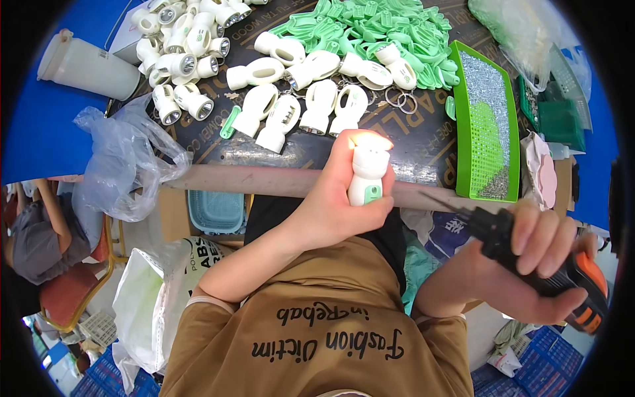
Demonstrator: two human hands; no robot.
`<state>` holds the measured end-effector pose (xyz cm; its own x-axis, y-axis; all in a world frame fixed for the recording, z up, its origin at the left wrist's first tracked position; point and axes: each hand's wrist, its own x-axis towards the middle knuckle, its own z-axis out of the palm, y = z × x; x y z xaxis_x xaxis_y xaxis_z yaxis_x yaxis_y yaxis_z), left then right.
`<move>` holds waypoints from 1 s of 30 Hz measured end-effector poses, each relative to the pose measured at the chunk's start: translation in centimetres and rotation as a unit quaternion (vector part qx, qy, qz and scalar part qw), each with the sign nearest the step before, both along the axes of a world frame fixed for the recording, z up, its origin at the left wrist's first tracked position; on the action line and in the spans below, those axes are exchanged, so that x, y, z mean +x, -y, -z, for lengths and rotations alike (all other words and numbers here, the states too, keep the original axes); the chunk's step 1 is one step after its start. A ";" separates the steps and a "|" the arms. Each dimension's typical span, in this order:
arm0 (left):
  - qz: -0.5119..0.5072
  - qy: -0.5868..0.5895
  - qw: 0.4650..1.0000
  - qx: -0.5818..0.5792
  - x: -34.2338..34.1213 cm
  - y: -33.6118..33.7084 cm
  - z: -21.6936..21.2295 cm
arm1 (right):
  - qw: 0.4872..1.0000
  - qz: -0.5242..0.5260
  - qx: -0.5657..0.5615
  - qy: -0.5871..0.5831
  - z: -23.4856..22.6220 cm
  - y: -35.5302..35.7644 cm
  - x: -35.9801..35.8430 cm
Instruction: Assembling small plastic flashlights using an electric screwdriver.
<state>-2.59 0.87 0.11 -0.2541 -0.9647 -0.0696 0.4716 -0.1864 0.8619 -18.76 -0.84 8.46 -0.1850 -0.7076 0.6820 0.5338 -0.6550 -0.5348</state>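
Flashlight [369, 173] held in fingers [372, 216] of left hand [334, 198], lit head toward desk [228, 152].
Rightward, apart: screwdriver [496, 233] gripped in right hand [546, 248], bit [447, 203] angled toward flashlight.

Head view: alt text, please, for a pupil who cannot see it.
The left hand holds a lit white flashlight; the right hand grips a power screwdriver. Beyond, a table bears more flashlights, green plastic pieces and a tray.

Light-blue basket [216, 213], red chair [71, 294].
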 end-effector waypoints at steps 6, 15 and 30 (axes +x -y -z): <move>0.035 -0.089 0.991 -0.092 0.1 -0.8 -1.9 | 0.990 0.104 0.030 -0.095 2.1 2.0 -2.4; 0.009 0.079 0.967 -0.241 0.3 -1.2 -3.6 | 0.956 0.238 0.040 -0.164 5.1 4.4 -2.3; 0.197 -0.213 0.955 0.061 0.9 -0.8 -3.5 | 0.905 -0.062 0.090 -0.412 4.0 -0.4 -0.9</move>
<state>-1.66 1.70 3.56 -0.6267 -0.7791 0.0145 0.6465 -0.5095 0.5678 -19.63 -0.40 4.43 0.4219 -0.8013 0.4241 -0.0313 -0.4804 -0.8765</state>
